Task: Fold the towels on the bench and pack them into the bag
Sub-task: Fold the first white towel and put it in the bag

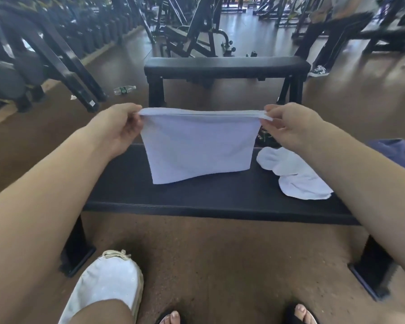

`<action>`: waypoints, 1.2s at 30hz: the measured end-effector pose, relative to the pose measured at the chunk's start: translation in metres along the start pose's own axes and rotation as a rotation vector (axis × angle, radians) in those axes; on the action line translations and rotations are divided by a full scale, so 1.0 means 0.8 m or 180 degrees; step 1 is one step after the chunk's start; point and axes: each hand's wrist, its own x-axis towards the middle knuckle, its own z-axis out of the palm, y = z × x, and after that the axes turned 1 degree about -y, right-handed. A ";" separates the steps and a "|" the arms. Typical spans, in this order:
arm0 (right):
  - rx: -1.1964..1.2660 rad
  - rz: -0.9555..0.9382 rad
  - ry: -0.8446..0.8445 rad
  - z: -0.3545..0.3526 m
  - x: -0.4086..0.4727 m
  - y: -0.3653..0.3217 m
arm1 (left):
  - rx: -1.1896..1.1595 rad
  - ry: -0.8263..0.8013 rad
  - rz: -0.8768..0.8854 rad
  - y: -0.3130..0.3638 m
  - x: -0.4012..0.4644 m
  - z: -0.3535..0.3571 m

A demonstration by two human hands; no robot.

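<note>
Nearest, down on the brown floor (220, 265), a pale drawstring bag (108, 284) lies beside the person's sandalled toes, its corded mouth turned toward the bench, so it is probably where the folded linen is meant to go; nothing shows inside it from here. Just beyond stands the black padded tabletop (197, 195), running left to right in front of the person. Above it both arms reach forward: the left hand (117, 127) pinches one top corner of a white towel (199, 146) and the right hand (290, 127) pinches the other, fingers curled round the doubled upper edge. Held taut like that, the cloth hangs flat, its lower edge just about at the pad, which looks like a way of squaring the halves before the next fold is laid down. I judge the towel is already folded once, since two layers show along the top hem. To the right on the same tabletop lies a second white towel (295, 174), crumpled and unfolded, waiting its turn, and a bluish cloth (393, 153) peeks in at the far right edge. Farther off stands another black bench (227, 66), a plastic bottle (124, 90) lies on the floor to the left, and dark gym racks and machines fill the back of the room, blurred.
</note>
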 end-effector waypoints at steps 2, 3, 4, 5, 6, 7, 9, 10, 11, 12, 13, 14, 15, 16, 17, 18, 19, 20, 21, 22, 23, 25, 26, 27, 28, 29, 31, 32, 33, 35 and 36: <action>0.0072 -0.0038 0.0083 -0.005 0.004 -0.002 | 0.0227 -0.0013 0.0022 0.001 -0.002 0.004; 0.0137 -0.0038 0.0127 -0.009 0.007 -0.003 | 0.0304 -0.0030 0.0024 0.001 -0.003 0.005; 0.0198 -0.0044 0.0166 -0.012 0.008 -0.005 | 0.0327 -0.0036 0.0029 0.002 -0.005 0.006; 0.0259 -0.0062 0.0209 -0.014 0.010 -0.007 | 0.0307 -0.0026 0.0036 0.003 -0.007 0.008; 0.0289 -0.0095 0.0235 -0.016 0.009 -0.010 | 0.0270 -0.0015 0.0042 0.005 -0.009 0.009; 0.0255 -0.0140 0.0237 -0.017 0.010 -0.011 | 0.0247 -0.0017 0.0048 0.006 -0.010 0.011; -0.0068 -0.0298 0.0111 -0.016 0.007 -0.011 | 0.0289 -0.0028 0.0036 0.006 -0.014 0.013; -0.0325 -0.0388 0.0065 -0.015 0.005 -0.009 | 0.0334 -0.0014 0.0016 0.005 -0.016 0.014; -0.0601 -0.0502 0.0068 -0.015 0.004 -0.008 | 0.0373 0.0007 -0.0006 0.004 -0.016 0.014; -0.0842 -0.0617 0.0086 -0.016 0.002 -0.007 | 0.0391 0.0032 -0.0024 0.003 -0.017 0.014; -0.0969 -0.0686 0.0110 -0.016 0.000 -0.005 | 0.0387 0.0054 -0.0028 0.003 -0.017 0.014; -0.1046 -0.0764 0.0114 -0.016 -0.001 -0.005 | 0.0368 0.0071 -0.0021 0.004 -0.018 0.013; -0.1199 -0.0883 0.0152 -0.017 0.001 -0.003 | 0.0333 0.0084 -0.0003 0.005 -0.017 0.013; -0.1446 -0.1043 0.0203 -0.017 0.002 -0.002 | 0.0296 0.0080 0.0024 0.007 -0.018 0.011; -0.1674 -0.1195 0.0225 -0.017 0.003 0.000 | 0.0276 0.0046 0.0058 0.009 -0.018 0.010; -0.1796 -0.1301 0.0234 -0.018 0.004 0.001 | 0.0293 -0.0019 0.0100 0.011 -0.018 0.008; -0.1813 -0.1351 0.0226 -0.017 0.004 0.001 | 0.0359 -0.0096 0.0143 0.012 -0.018 0.006; -0.1813 -0.1394 0.0221 -0.018 0.004 0.002 | 0.0461 -0.0157 0.0190 0.013 -0.018 0.004; -0.1831 -0.1440 0.0229 -0.018 0.003 0.002 | 0.0600 -0.0179 0.0248 0.013 -0.017 0.002; -0.1883 -0.1470 0.0244 -0.018 0.002 0.001 | 0.0789 -0.0164 0.0328 0.011 -0.016 -0.001; -0.1946 -0.1492 0.0260 -0.018 0.001 0.001 | 0.1041 -0.0134 0.0429 0.009 -0.014 -0.003; -0.2085 -0.1543 0.0270 -0.018 -0.002 0.002 | 0.1553 -0.0095 0.0652 0.003 -0.011 -0.008; -0.2159 -0.1584 0.0275 -0.018 -0.002 0.004 | 0.1744 -0.0093 0.0763 0.000 -0.010 -0.010; -0.2233 -0.1636 0.0291 -0.018 -0.003 0.005 | 0.1883 -0.0083 0.0848 -0.003 -0.008 -0.011; -0.2308 -0.1687 0.0328 -0.018 -0.003 0.008 | 0.1974 -0.0075 0.0911 -0.005 -0.007 -0.013; -0.2351 -0.1737 0.0377 -0.018 -0.003 0.009 | 0.2026 -0.0077 0.0951 -0.006 -0.006 -0.014; -0.2335 -0.1799 0.0479 -0.018 -0.004 0.009 | 0.2046 -0.0104 0.1018 -0.005 -0.007 -0.015; -0.2282 -0.1839 0.0523 -0.018 -0.005 0.007 | 0.2006 -0.0120 0.1052 -0.004 -0.008 -0.014; -0.2214 -0.1887 0.0571 -0.017 -0.004 0.006 | 0.1934 -0.0143 0.1097 -0.002 -0.008 -0.012; -0.2103 -0.2030 0.0683 -0.016 -0.003 0.004 | 0.1740 -0.0190 0.1158 -0.001 -0.011 -0.008; -0.2094 -0.2049 0.0742 -0.016 -0.001 0.005 | 0.1690 -0.0179 0.1151 -0.003 -0.012 -0.005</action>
